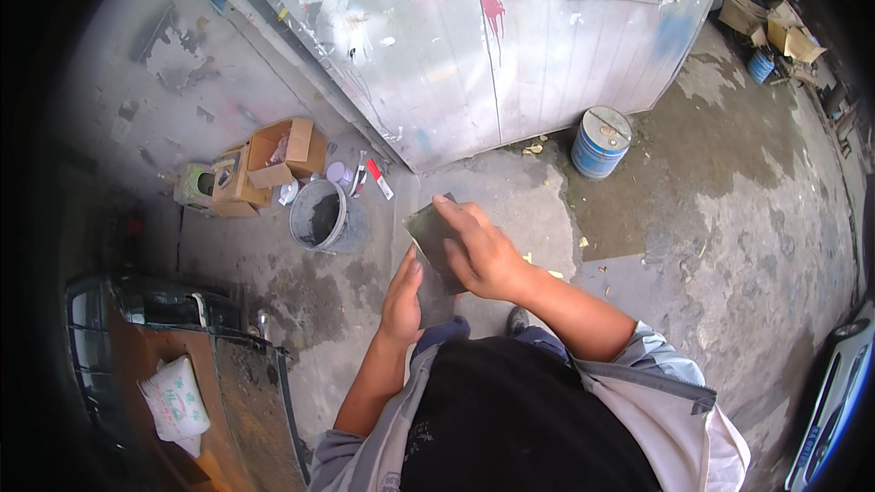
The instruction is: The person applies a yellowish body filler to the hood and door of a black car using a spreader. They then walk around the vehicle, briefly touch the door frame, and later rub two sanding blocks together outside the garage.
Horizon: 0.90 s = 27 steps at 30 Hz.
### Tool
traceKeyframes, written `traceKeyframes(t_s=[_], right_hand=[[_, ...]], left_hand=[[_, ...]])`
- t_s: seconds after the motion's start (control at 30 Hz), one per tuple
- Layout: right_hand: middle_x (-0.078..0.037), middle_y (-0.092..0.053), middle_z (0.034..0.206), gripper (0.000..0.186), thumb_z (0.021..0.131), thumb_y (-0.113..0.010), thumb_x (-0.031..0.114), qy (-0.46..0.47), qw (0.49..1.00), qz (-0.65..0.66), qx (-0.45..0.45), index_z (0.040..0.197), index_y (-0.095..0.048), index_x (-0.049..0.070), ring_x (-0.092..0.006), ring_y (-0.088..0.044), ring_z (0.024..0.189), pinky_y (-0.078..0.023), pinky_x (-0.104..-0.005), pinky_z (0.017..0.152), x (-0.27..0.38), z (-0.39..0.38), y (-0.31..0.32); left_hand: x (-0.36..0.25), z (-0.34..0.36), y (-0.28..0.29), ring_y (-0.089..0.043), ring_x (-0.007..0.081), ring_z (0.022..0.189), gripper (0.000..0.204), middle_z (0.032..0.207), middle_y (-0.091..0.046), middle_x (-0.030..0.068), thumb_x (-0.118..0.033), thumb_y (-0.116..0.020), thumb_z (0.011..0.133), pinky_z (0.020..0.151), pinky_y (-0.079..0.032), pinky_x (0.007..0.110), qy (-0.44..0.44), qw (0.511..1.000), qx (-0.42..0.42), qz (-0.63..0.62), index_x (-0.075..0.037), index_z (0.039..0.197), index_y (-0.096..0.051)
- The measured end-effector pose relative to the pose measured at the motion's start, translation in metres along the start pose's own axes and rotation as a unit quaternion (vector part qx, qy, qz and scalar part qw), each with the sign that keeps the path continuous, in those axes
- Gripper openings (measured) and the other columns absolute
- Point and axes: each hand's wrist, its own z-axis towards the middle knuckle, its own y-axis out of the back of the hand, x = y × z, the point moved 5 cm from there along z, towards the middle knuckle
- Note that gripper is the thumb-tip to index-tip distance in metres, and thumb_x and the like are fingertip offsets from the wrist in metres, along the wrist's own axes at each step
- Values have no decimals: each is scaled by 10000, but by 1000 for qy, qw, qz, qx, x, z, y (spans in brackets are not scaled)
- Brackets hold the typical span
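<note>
Both hands are on a dark grey sheet [432, 242] in front of my body. It is stiff and flat with a paler edge, and looks like sandpaper. My right hand [489, 253] grips its right side, with the fingers over the top edge and the thumb lying across its face. On the lower left side, my left hand [401, 304] holds it with the fingers close together along the edge. A lower grey part of the sheet hangs between the hands, and I cannot tell whether it is a fold or a second piece. My right hand hides part of the sheet.
A paint-smeared metal panel wall [428, 64] stands ahead. Near its corner are a grey bucket [343, 228], an open cardboard box [301, 148] and a red-handled tool [375, 173]. A blue-and-white drum [599, 148] stands to the right. A white bag [178, 401] lies at lower left.
</note>
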Motion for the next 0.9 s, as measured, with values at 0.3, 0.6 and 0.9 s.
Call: traceKeyframes(t_s=[0.3, 0.6, 0.9], right_hand=[[-233, -495, 1107, 735, 801, -577, -18, 1, 998, -55, 44, 1482, -307, 46, -433, -564, 876, -515, -447, 725, 6, -8, -12], [-265, -471, 1193, 726, 802, -567, -24, -33, 997, -61, 37, 1477, -324, 85, -458, -578, 904, -524, -466, 725, 2, -23, -23], [-271, -496, 1116, 695, 811, -552, -44, -12, 996, -92, 12, 1463, -324, 27, -478, -559, 955, -514, -456, 765, 2, -27, -21]], left_hand=[[4, 5, 9, -529, 225, 1190, 541, 1385, -462, 116, -349, -246, 1051, 950, -489, 388, -25, 1000, 1, -9, -55, 1505, -230], [2, 8, 10, -515, 211, 1204, 712, 1362, -492, 105, -578, -176, 1014, 964, -465, 372, -13, 1000, -26, 2, -44, 1468, -301], [-5, 9, 8, -522, 230, 1216, 726, 1342, -508, 127, -580, -221, 1011, 966, -481, 392, 9, 1000, -26, 5, -40, 1494, -252]])
